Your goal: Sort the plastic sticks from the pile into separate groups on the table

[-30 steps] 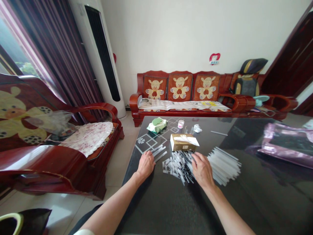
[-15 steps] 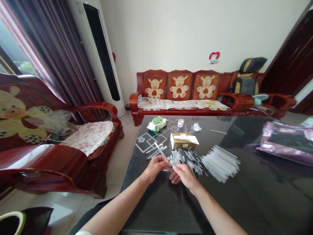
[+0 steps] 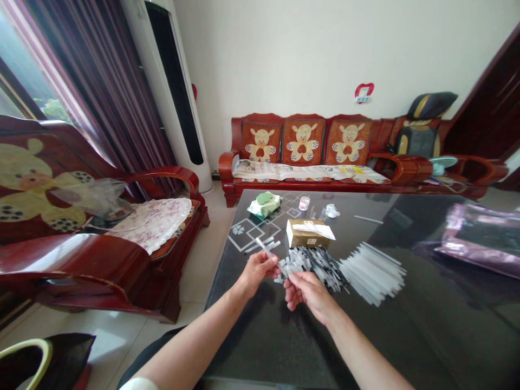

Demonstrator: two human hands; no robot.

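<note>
My left hand point(image 3: 260, 271) is closed in a pinch on a slim, clear pen-like tube point(image 3: 263, 246), which slants up and away to the left. Close beside it, my right hand point(image 3: 307, 292) has thumb and forefinger pressed together; what they hold, if anything, is too small to make out. Just beyond the fingers lies a loose pile of short clear and black pen-like pieces point(image 3: 314, 264). To the right a stack of long whitish tubes point(image 3: 374, 273) is spread side by side. A few similar tubes point(image 3: 274, 245) lie beyond my left hand.
A gold tissue box point(image 3: 309, 238) stands behind the pile. Farther back are a green wipes pack point(image 3: 264, 208), a small white cup point(image 3: 304, 203), crumpled tissue point(image 3: 332, 211) and a single tube point(image 3: 368, 220). A purple-edged plastic bag point(image 3: 479, 260) lies at the right of the dark table point(image 3: 260, 346).
The view has shifted slightly, so the scene sits a little farther right. Both hands stay close together; the left keeps its pinch on the tube and the right fingers have curled slightly.
</note>
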